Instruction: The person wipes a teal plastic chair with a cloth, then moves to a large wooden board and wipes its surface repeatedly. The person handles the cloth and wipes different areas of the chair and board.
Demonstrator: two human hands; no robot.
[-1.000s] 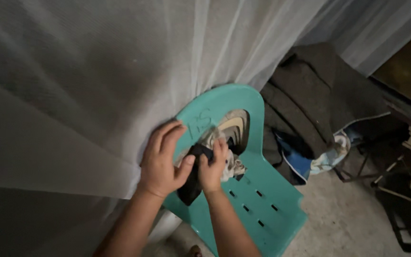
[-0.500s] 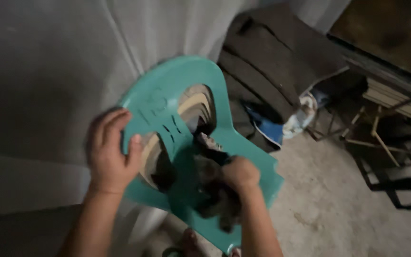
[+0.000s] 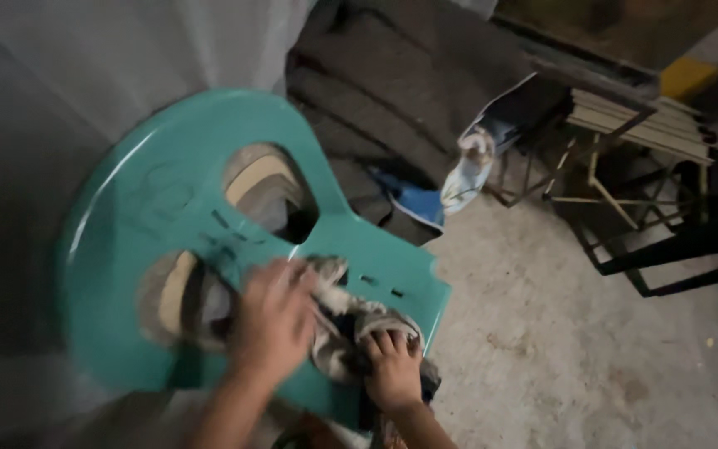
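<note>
Far left, hung a pale curtain (image 3: 126,50); just right of it, stood a teal chair (image 3: 126,208), back tipped toward the camera. Left hand (image 3: 272,320) lay blurred over the chair back beside the lower cutout; pressed flat or curled round the rag, could not tell. Right hand (image 3: 392,370) sat closed round a bunched rag (image 3: 342,320), dark and pale, pushed onto the seat at its near edge. To wipe well, probably best to brace the back firmly with the left, keep the rag bunched tight under the right, and work along the slots (image 3: 380,287) without snagging. Further right, slumped dark folded blankets (image 3: 392,75), a blue-and-white cloth (image 3: 450,179) below them, then a slatted stand (image 3: 633,125) over concrete floor (image 3: 558,333). Hidden: chair legs, the rag's lower end behind the wrist. Hard to make out: left fingers, smeared by motion; whatever showed through the cutouts; a dim shape at far right edge.
</note>
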